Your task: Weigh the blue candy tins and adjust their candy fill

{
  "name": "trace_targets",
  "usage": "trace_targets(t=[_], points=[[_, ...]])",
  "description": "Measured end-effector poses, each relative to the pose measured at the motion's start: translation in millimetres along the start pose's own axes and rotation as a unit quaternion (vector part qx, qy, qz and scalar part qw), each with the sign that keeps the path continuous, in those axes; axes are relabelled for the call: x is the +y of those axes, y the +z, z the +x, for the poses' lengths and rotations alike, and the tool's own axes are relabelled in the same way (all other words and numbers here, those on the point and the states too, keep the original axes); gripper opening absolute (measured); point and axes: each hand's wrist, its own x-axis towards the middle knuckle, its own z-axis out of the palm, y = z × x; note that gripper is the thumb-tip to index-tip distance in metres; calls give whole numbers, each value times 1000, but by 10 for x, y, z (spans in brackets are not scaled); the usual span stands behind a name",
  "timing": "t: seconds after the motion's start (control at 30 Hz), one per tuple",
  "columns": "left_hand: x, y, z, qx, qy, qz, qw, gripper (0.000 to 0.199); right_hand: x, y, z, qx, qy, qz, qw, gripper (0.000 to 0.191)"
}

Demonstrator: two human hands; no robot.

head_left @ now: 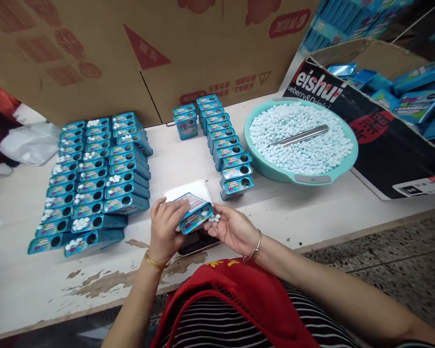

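A blue tin (195,221) is tilted above a scale (197,244), gripped by the left hand (169,220), fingers curled over its side. The right hand (235,229), half open with palm up, cups white candies (214,218) at the tin's hole. Beyond, a row of tins (229,152) stands beside a green bowl (266,166) on the worktop (166,166); more tins (132,205) stand left.

You get fairly bright, even light over the table (166,164) around your fingers (174,212), with soft shadows. Just beyond them, the plate (199,187) nearly washes out; to their right, the scoop (304,135) shows glare, and the floor (384,261) looks dimmer. Left of them, the tins (94,164) splay outward from wide-angle distortion, their small print too soft to read.
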Motion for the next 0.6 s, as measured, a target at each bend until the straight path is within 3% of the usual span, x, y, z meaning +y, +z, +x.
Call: trace_targets(t=[0.13, 0.33, 0.47, 0.6], points=[[-78, 152, -44, 19, -84, -89, 992, 36, -31, -42, -8, -2, 10, -12, 1000, 28], [-211, 334, -23, 34, -229, -192, 954, 43, -100, -197, -86, 15, -5, -50, 999, 20], [-270, 362, -11, 24, -256, -249, 934, 46, -110, -379, -155, -2, -15, -76, 997, 20], [-310, 221, -9, 4, -226, -311, 923, 72, -97, -518, -218, 24, -25, -113, 993, 20]])
